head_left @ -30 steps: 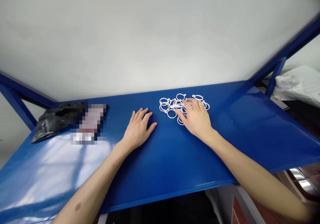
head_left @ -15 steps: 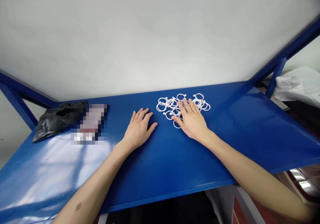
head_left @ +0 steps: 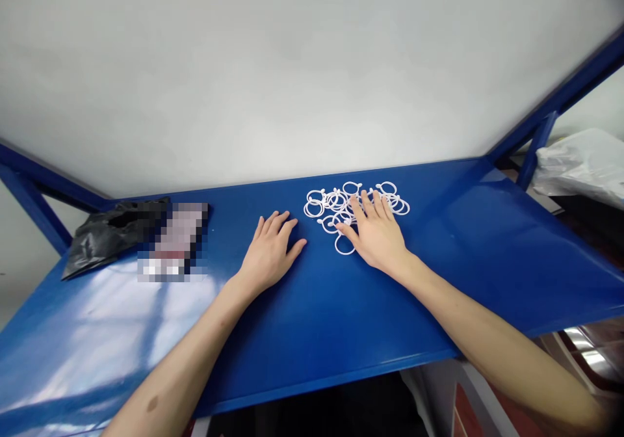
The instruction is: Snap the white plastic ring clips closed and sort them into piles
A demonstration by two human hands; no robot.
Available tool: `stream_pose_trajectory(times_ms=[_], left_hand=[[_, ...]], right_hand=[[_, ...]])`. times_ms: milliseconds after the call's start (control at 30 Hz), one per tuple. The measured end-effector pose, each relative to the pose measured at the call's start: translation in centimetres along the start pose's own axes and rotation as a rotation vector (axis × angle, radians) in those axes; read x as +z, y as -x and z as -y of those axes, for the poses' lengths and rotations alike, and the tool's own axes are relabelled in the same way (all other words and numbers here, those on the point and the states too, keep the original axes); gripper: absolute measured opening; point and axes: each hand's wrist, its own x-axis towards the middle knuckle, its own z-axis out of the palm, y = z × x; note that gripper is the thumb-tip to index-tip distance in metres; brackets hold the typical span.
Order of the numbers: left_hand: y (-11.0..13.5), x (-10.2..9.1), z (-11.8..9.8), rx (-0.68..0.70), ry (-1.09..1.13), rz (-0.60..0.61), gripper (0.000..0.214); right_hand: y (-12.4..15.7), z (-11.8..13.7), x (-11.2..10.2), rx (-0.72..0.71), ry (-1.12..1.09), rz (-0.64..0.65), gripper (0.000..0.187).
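Note:
A heap of several white plastic rings (head_left: 336, 201) lies on the blue metal shelf (head_left: 312, 320), near its back edge. My right hand (head_left: 377, 235) lies flat on the heap's near side, fingers stretched out over the rings, covering some of them. One ring (head_left: 344, 244) sits beside its thumb, drawn a little out of the heap. My left hand (head_left: 270, 253) rests open and flat on the bare shelf to the left of the rings, holding nothing.
A black plastic bag (head_left: 104, 232) with a blurred-out packet (head_left: 174, 242) lies at the shelf's back left. A white wall rises behind. Blue frame struts (head_left: 536, 141) stand at the right, with a white plastic bag (head_left: 582, 164) beyond them.
My right hand has slid slightly left and toward me over the rings, flattening its fingers and dragging a ring out. The left hand has stayed still.

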Motion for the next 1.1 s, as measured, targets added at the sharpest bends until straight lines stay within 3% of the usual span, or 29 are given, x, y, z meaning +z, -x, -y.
stream_pose_trajectory(times_ms=[300, 467, 633, 800, 900, 1100], left_hand=[[0.0, -0.1, -0.1, 0.001, -0.005, 0.008, 0.048], [0.0, -0.1, -0.1, -0.002, 0.000, 0.010, 0.048], [0.0, -0.1, -0.1, 0.003, 0.008, 0.002, 0.048], [0.0, 0.1, 0.0, 0.003, 0.018, -0.011, 0.047], [0.0, 0.0, -0.1, 0.010, 0.001, -0.028, 0.047], [0.5, -2.6, -2.2, 0.162, 0.025, -0.262, 0.028]], right_hand=[[0.3, 0.9, -1.6, -0.149, -0.082, -0.158, 0.044], [0.6, 1.5, -2.6, -0.285, -0.159, -0.135, 0.020], [0.8, 1.3, -3.6, -0.382, -0.097, -0.077, 0.030], [1.0, 1.0, -3.6, -0.491, -0.074, 0.013, 0.010], [1.1, 1.2, -3.3, -0.529, -0.100, 0.004, 0.010], [1.4, 2.1, -3.2, -0.559, -0.188, -0.076, 0.019]])
